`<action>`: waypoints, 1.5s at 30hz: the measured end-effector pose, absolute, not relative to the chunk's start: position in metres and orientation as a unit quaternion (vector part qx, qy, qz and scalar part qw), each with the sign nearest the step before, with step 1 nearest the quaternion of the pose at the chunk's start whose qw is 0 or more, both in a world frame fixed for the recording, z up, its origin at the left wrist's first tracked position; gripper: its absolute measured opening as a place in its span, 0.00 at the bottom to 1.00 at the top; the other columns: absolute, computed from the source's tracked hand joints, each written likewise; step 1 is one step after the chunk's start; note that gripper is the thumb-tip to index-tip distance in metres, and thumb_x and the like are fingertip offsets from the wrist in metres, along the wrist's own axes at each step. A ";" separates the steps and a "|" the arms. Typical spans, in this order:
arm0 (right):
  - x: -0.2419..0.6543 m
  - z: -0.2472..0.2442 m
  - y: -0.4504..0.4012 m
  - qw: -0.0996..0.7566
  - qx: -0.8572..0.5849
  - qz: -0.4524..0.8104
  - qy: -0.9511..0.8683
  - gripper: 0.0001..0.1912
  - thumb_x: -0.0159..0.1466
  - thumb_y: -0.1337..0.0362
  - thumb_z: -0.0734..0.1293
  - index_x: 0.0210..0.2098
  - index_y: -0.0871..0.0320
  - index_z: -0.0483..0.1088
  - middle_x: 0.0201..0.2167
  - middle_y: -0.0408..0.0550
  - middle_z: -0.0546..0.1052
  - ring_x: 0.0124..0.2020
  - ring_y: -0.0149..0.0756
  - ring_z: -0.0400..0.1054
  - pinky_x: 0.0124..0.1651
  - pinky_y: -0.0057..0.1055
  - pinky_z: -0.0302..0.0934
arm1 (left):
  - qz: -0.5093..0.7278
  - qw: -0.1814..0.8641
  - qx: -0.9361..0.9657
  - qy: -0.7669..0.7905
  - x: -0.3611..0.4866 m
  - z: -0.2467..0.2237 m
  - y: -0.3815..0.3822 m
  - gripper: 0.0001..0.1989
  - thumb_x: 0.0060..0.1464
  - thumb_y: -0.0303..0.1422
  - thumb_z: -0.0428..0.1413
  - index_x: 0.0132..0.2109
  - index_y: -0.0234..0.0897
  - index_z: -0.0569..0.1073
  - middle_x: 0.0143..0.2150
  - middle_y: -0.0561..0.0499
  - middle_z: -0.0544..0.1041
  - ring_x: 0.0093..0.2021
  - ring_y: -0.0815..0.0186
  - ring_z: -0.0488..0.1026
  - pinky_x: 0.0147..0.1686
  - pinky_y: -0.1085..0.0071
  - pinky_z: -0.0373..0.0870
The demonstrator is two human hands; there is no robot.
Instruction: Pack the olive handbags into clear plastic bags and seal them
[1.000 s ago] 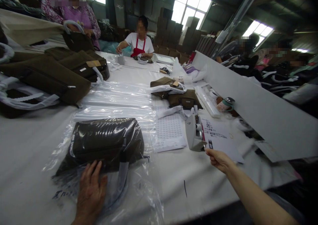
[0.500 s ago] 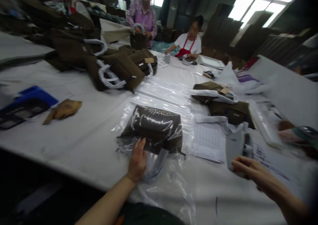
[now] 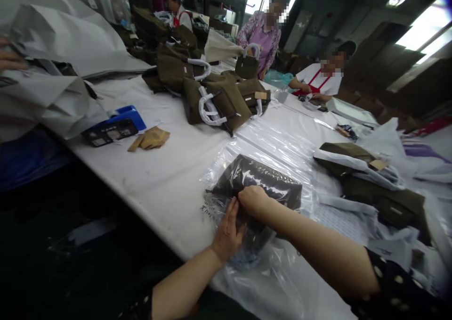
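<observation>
A dark brown handbag (image 3: 271,176) lies inside a clear plastic bag (image 3: 278,282) on the white table in front of me. My left hand (image 3: 228,233) rests on the near part of the plastic, fingers stretched out and thumb apart. My right hand (image 3: 254,201) is closed with its knuckles up, pressed against the wrapped handbag just beside my left fingertips. Whatever the right fingers pinch is hidden under the hand. The slack end of the plastic spreads toward my body.
Olive handbags with white-wrapped handles (image 3: 215,94) are heaped at the back. More handbags (image 3: 384,197) lie at right over a printed sheet (image 3: 339,221). At left are a blue-and-black box (image 3: 116,126) and brown paper pieces (image 3: 151,138). Co-workers stand around the table.
My right hand has moved left from the grey item on the right onto the wrapped handbag. My left hand stays on the plastic. The view has swung left, showing another person's hand at the left edge.
</observation>
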State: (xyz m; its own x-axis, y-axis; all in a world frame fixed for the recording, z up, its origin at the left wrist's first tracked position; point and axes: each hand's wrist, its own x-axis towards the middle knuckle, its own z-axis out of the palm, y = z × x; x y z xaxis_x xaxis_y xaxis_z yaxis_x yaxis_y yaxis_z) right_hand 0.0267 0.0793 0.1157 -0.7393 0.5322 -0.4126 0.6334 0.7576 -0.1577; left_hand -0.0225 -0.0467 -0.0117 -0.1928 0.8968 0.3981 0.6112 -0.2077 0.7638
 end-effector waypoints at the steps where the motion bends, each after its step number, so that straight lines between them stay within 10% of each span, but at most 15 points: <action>1: 0.026 0.113 0.082 0.174 0.336 -0.126 0.917 0.06 0.52 0.65 0.71 0.22 0.60 0.72 0.24 0.56 0.74 0.34 0.47 0.70 0.37 0.36 0.62 | 0.460 0.150 0.625 0.612 -0.023 -0.012 -0.047 0.29 0.58 0.28 0.46 0.64 0.34 0.46 0.66 0.38 0.49 0.66 0.56 0.48 0.60 0.54 0.58; 8: 0.097 0.146 0.123 0.132 0.513 -0.002 0.848 0.21 0.52 0.51 0.71 0.36 0.61 0.70 0.29 0.57 0.74 0.34 0.51 0.69 0.38 0.44 0.62 | 0.394 0.117 0.696 0.588 -0.020 -0.019 -0.035 0.22 0.60 0.29 0.44 0.61 0.29 0.58 0.66 0.36 0.50 0.65 0.54 0.48 0.59 0.52 0.60; 12: 0.196 0.148 0.097 0.011 0.488 0.055 0.871 0.17 0.62 0.67 0.60 0.51 0.57 0.64 0.45 0.57 0.71 0.45 0.47 0.65 0.48 0.42 0.60 | 0.395 0.107 0.707 0.576 -0.025 -0.008 -0.021 0.22 0.60 0.30 0.44 0.61 0.30 0.57 0.65 0.36 0.51 0.65 0.55 0.49 0.59 0.54 0.60; 16: 0.291 0.097 0.017 -0.031 0.226 0.094 0.969 0.35 0.55 0.83 0.54 0.56 0.44 0.61 0.58 0.47 0.61 0.62 0.46 0.49 0.61 0.47 0.45 | 0.436 0.066 0.715 0.542 -0.040 0.020 -0.047 0.20 0.58 0.26 0.46 0.57 0.33 0.62 0.61 0.37 0.59 0.62 0.55 0.56 0.57 0.54 0.61; 20: 0.322 0.044 -0.037 -0.105 0.207 0.100 0.967 0.32 0.57 0.80 0.59 0.54 0.44 0.64 0.54 0.47 0.66 0.64 0.46 0.41 0.65 0.46 0.36 | 0.324 0.191 0.824 0.425 -0.047 0.028 -0.114 0.29 0.45 0.20 0.47 0.57 0.36 0.62 0.50 0.43 0.72 0.51 0.60 0.68 0.53 0.60 0.66; 24: 0.301 0.031 -0.035 -0.167 0.233 -0.009 0.958 0.20 0.59 0.73 0.64 0.49 0.49 0.69 0.51 0.48 0.70 0.59 0.44 0.54 0.62 0.42 0.47 | 0.218 0.271 0.835 0.426 -0.041 0.016 -0.152 0.39 0.36 0.22 0.49 0.61 0.31 0.57 0.57 0.39 0.66 0.57 0.54 0.64 0.57 0.57 0.62; 31: 0.280 0.034 -0.034 -0.283 0.476 -0.257 0.792 0.07 0.61 0.63 0.62 0.35 0.53 0.72 0.31 0.46 0.76 0.31 0.39 0.71 0.35 0.31 0.65 | 0.313 0.258 0.753 0.517 -0.029 0.018 -0.155 0.13 0.55 0.30 0.49 0.47 0.36 0.71 0.45 0.45 0.75 0.46 0.60 0.71 0.49 0.62 0.68; 35: 0.248 0.042 -0.056 -0.342 0.474 -0.260 0.769 0.13 0.64 0.56 0.57 0.32 0.53 0.69 0.31 0.49 0.74 0.34 0.40 0.69 0.39 0.32 0.62 | 0.421 0.299 0.591 0.619 -0.044 0.020 -0.163 0.14 0.62 0.35 0.43 0.39 0.39 0.72 0.35 0.50 0.77 0.37 0.67 0.74 0.40 0.72 0.70; 41: 0.172 0.055 -0.063 -0.156 0.540 -0.141 0.815 0.22 0.67 0.48 0.52 0.25 0.55 0.62 0.17 0.43 0.68 0.20 0.37 0.65 0.25 0.30 0.49 | 0.415 0.325 0.412 0.743 -0.086 0.016 -0.173 0.16 0.59 0.40 0.43 0.40 0.33 0.70 0.26 0.50 0.76 0.25 0.64 0.73 0.28 0.69 0.72; 45: 0.151 0.055 -0.053 -0.082 0.545 -0.043 0.833 0.21 0.67 0.50 0.53 0.25 0.56 0.61 0.17 0.43 0.69 0.20 0.37 0.66 0.24 0.30 0.46 | 0.433 0.076 0.613 0.656 -0.081 0.030 -0.158 0.14 0.60 0.29 0.43 0.50 0.35 0.68 0.47 0.45 0.75 0.50 0.63 0.71 0.51 0.63 0.67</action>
State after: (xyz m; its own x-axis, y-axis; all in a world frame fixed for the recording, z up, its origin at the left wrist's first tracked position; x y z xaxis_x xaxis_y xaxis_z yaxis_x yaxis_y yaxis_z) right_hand 0.1513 -0.0534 0.0552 -0.3919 0.9155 0.0908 0.9014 0.4018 -0.1612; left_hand -0.0813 -0.1583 0.0300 -0.2366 0.8711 0.4305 0.7388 -0.1264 0.6619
